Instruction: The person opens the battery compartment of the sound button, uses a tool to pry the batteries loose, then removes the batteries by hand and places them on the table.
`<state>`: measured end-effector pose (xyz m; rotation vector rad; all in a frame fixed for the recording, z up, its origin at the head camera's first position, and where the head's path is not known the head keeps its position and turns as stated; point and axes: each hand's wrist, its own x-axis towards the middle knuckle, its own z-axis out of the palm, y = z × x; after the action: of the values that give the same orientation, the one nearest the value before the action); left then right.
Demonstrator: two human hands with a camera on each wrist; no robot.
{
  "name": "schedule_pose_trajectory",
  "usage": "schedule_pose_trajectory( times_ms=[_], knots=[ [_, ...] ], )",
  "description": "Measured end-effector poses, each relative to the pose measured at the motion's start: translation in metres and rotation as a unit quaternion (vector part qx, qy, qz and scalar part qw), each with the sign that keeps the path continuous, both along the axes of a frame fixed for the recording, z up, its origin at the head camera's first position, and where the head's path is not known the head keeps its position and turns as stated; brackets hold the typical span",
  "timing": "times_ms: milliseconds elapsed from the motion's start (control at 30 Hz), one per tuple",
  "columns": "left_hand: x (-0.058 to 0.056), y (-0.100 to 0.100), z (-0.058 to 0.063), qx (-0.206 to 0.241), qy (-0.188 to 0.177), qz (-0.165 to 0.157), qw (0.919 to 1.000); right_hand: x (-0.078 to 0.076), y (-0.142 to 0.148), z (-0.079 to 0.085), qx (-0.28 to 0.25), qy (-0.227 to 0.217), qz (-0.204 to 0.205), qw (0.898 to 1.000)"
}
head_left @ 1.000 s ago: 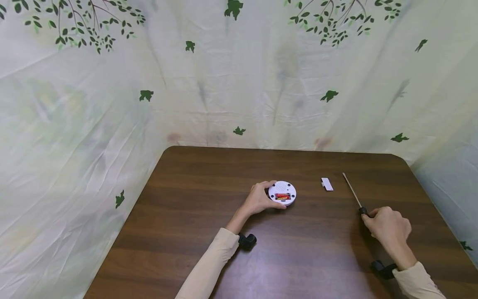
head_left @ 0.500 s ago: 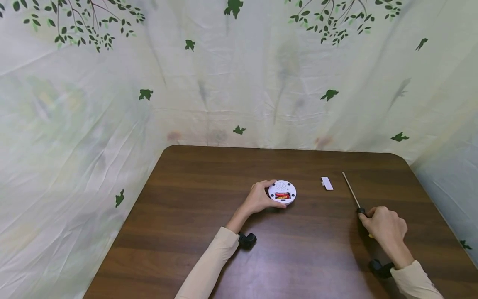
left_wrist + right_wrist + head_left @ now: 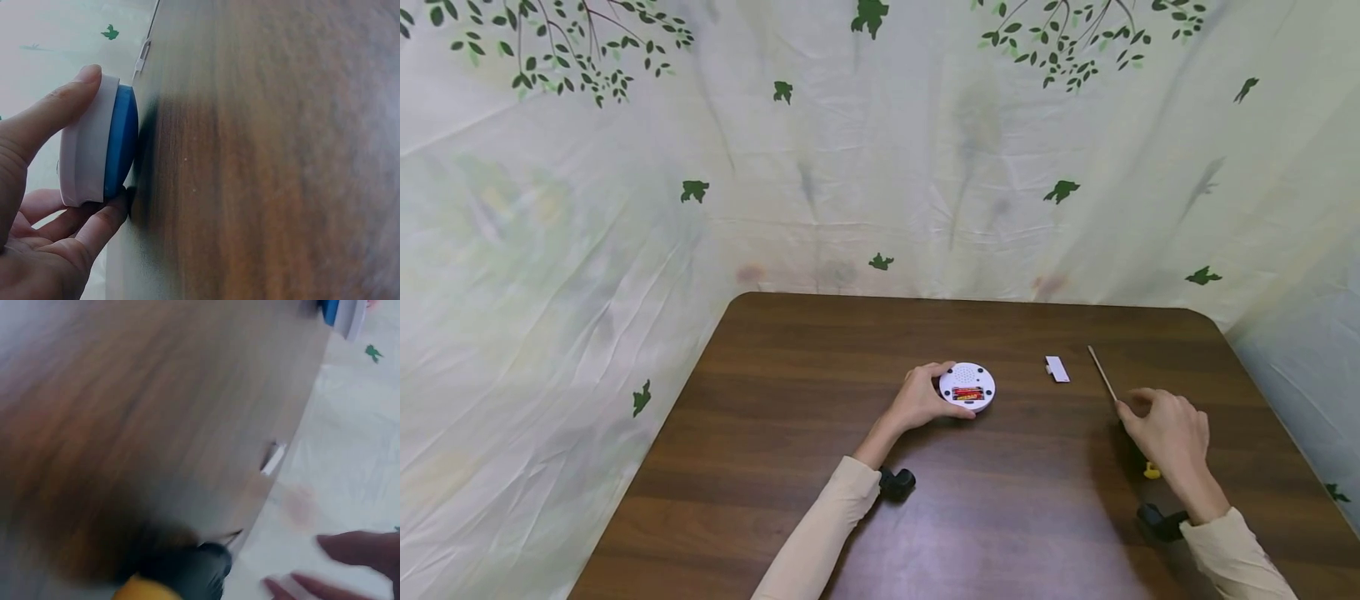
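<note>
Left hand (image 3: 925, 396) grips the round white device (image 3: 963, 377) by its edge, thumb on one side and fingers on the other; the device sits right of mid-table, its open compartment upward with red batteries (image 3: 967, 394) inside, its blue underside (image 3: 122, 144) toward the table (image 3: 760, 400). Whether that blue face touches the wood I cannot tell. Right hand (image 3: 1171, 429) is over the screwdriver (image 3: 1102, 373), fingers parted and apart from the black handle (image 3: 187, 570) in the blurred right wrist view — nothing seems held there. The small white cover (image 3: 1057, 369) lies loose between device and screwdriver. Risks, as judged: the underside looks domed, so a slackened left grip or an off-centre push could rock the device; tipping it with the compartment uncovered might shed a battery. A careless sweep by the right hand could roll the screwdriver — or knock the light cover toward the far edge.
</note>
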<state>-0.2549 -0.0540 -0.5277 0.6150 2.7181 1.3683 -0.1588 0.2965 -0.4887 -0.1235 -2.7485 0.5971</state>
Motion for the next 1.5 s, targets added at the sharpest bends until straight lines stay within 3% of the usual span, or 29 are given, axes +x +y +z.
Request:
schedule_pose_trajectory(
  times_ms=[133,267,367,533,800,1500],
  knots=[
    [0.0,-0.001,0.0,-0.002,-0.002,0.003,1.0,-0.012,-0.016,0.001,-0.09,0.046,0.07,0.992],
    [0.0,-0.001,0.001,-0.006,-0.006,0.003,1.0,-0.024,-0.042,0.004,-0.208,0.017,0.125,0.97],
    [0.0,0.0,0.001,-0.01,-0.012,0.006,0.9999,-0.035,-0.064,0.001,-0.245,0.002,0.165,0.955],
    [0.0,0.001,-0.001,-0.011,-0.008,-0.003,0.9999,-0.049,-0.096,-0.011,-0.238,-0.028,0.198,0.95],
    [0.001,-0.001,0.0,-0.004,-0.006,-0.018,0.9998,-0.055,-0.123,-0.023,-0.209,-0.06,0.205,0.954],
    [0.0,-0.002,-0.001,-0.008,0.012,-0.019,0.9997,-0.059,-0.135,-0.024,-0.191,-0.05,0.204,0.959]
  ],
)
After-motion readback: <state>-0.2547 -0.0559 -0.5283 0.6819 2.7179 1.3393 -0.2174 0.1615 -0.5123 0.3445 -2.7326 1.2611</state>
